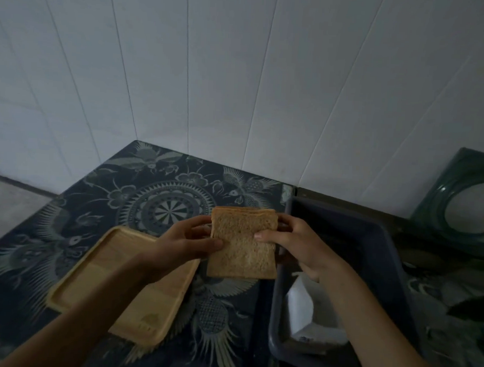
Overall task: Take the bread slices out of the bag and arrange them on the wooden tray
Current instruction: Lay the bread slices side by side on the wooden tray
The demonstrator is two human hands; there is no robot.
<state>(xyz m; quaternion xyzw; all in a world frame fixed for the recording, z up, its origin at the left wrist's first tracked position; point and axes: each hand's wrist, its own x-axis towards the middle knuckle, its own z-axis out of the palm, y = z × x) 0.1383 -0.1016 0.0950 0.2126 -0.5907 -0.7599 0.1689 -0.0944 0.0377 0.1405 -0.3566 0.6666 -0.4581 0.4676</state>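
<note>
- Bread stack (243, 241): several slices pressed together, held upright in the air btwn both hands, above the patterned tablecloth (162, 179). No slice on the tray yet.
- Left hand (184, 246): clamped on the stack's left edge, thumb across the front face, other fingers behind.
- Right hand (296, 243): clamped on the right edge, thumb on the front face, rest of fingers behind the stack.
- Wooden tray (90, 282): lies flat just left of & below the stack, partly under the left forearm. Nothing on the part that shows.
- Grey tub (372, 246): to the right, w/ white packaging (309, 313) inside; looks like the bag, can't tell for sure in this dim light.
- Risks, as I judge them:
  - Peeling one slice off the front w/ thumbs could loosen the rest; back slices may fan out & drop onto the cloth.
  - Squeezing too hard dents or tears soft bread, esp. at the thumb spots.
  - Left forearm covers part of the tray, so a slice may land half over the rim if set down w/o shifting.
  - Poor light makes slice edges hard to separate; two could go down stuck together.
</note>
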